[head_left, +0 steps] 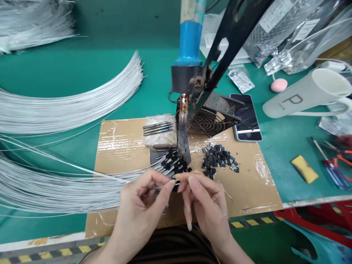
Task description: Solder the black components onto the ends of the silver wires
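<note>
My left hand (143, 205) pinches thin white wires near their ends, just in front of the soldering iron. Close against it, my right hand (205, 198) is closed at the fingertips around a small black piece (176, 186) or wire end, partly hidden by the fingers. Thin wire ends stick out past my right hand. Behind both hands, a bundle of white wires (110, 190) ends in several black pieces (173, 161) under the iron's tip (182, 137). A pile of loose black pieces (220, 157) lies on the cardboard (247, 190) to the right.
A blue-handled soldering iron (189, 44) hangs on a black bracket (233, 33) over a fan (211, 119). Beside it are a pad (161, 139) and a phone (247, 119). Further right are a mug (305, 95), a yellow sponge (304, 169) and tools (334, 172). More wires (82, 110) lie left.
</note>
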`<action>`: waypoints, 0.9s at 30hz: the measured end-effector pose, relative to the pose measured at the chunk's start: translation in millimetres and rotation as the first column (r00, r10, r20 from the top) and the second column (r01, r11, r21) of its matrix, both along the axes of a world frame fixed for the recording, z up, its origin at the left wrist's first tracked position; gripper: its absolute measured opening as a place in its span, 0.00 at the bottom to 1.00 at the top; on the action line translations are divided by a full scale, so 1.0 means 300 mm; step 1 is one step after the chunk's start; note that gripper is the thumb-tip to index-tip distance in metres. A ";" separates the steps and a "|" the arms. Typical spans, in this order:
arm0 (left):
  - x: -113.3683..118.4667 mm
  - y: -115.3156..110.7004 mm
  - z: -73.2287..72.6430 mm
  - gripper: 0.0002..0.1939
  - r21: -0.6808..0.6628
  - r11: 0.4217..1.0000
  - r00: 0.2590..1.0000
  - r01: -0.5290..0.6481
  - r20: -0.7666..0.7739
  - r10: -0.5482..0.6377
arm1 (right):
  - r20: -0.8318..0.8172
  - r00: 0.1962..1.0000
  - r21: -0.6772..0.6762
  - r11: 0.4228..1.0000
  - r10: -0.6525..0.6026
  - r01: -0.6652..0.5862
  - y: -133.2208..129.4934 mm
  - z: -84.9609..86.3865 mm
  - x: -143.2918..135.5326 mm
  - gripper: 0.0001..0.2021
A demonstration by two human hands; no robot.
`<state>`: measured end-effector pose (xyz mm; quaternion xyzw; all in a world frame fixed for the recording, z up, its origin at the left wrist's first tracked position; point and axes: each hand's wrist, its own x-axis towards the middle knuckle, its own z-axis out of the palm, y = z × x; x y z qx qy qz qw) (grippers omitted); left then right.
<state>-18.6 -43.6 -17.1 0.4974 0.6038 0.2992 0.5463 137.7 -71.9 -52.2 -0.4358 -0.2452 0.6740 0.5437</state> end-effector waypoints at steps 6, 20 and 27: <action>0.001 0.001 0.000 0.11 0.011 0.999 0.999 -0.043 0.001 0.043 | 0.009 1.000 0.014 1.000 -0.010 0.010 -0.004 -0.005 0.006 0.12; 0.012 -0.015 -0.024 0.06 0.479 0.874 0.962 0.089 -0.269 0.049 | -0.023 0.998 -0.074 0.996 -0.053 0.051 0.005 0.003 -0.019 0.06; 0.011 -0.019 -0.022 0.06 0.444 0.892 0.967 0.082 -0.253 0.037 | -0.112 0.994 -0.099 0.995 -0.005 -0.006 -0.003 -0.008 -0.010 0.06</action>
